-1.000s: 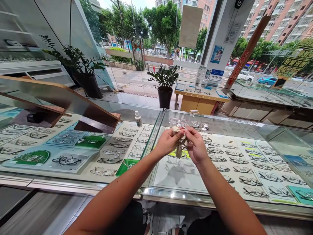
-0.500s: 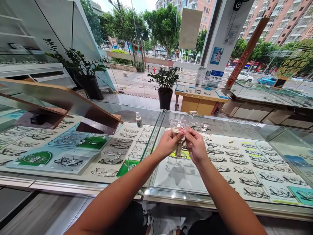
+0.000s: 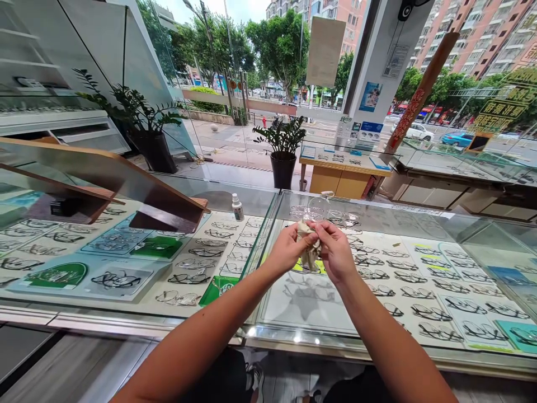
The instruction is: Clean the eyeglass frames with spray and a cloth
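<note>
Shop interior, glass front facing a tree-lined street, glass display counter (image 3: 308,322) running across the foreground. Far left: slanted brown board (image 3: 126,174) over the left case, potted plant (image 3: 151,151) behind it, trays of eyeglasses (image 3: 188,278) under the glass. Next, small white bottle (image 3: 238,208), upright on the counter near the seam between the two cases. Left hand (image 3: 287,249) comes in from lower left, thumb and fingers clamped on a pale cloth (image 3: 310,260), thumb pointing right across it. Cloth is bunched, held above the right case just past the seam; long axis near vertical, gathered end up between the fingers, loose end hanging down toward the glass. Just above the fingertips, a clear round rim (image 3: 319,208); its lower part is hidden, can't tell what grips it. Right hand (image 3: 338,254) comes in from lower right, fingertips pinched on the cloth's upper right side, next to the left thumb. Further right: rows of spectacles (image 3: 434,310) under glass, wooden desk (image 3: 344,182) behind, blue car (image 3: 457,140) outside.
</note>
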Available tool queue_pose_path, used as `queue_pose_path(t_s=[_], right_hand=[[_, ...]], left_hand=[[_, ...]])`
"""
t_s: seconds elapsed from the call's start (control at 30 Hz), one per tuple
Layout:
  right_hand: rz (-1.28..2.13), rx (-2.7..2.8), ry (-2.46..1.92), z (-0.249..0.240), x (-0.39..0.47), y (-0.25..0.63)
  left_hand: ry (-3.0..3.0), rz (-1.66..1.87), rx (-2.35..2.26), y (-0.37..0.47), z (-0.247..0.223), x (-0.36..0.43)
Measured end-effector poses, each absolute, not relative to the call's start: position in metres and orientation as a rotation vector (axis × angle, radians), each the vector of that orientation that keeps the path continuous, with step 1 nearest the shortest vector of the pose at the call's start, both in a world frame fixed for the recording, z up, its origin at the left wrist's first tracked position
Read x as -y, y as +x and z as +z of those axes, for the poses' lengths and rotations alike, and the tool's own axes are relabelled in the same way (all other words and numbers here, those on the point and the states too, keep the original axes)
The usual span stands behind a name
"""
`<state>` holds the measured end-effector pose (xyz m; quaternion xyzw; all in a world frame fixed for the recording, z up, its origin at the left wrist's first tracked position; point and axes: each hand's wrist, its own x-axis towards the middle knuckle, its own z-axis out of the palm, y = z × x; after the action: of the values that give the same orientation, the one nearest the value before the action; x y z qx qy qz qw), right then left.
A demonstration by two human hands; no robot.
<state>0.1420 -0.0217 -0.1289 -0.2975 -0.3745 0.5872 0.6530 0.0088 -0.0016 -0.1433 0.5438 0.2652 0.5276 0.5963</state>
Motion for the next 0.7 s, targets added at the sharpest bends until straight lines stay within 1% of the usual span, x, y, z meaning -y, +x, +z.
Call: queue_pose_path(t_s=[0.17,0.4,0.53,0.7], right_hand=[[1.320,0.935,-0.660,-0.130,0.025,0.141],[1.314,0.812,-0.591,-0.122,0.024,0.154],[1.273,0.799,-0.577,-0.117,0.022,0.162],[1.280,0.771,-0.555,-0.114,0.019,0.168]], left_hand=[[1.302,1.227,-0.670,0.012,-0.143,0.004],[1.277,1.235,-0.667,0.008,-0.139,0.004],[1.130,1.360,-0.741,-0.002,-0.132,-0.002],[0.919,1.561,-0.727,-0.017,-0.120,-0.018]])
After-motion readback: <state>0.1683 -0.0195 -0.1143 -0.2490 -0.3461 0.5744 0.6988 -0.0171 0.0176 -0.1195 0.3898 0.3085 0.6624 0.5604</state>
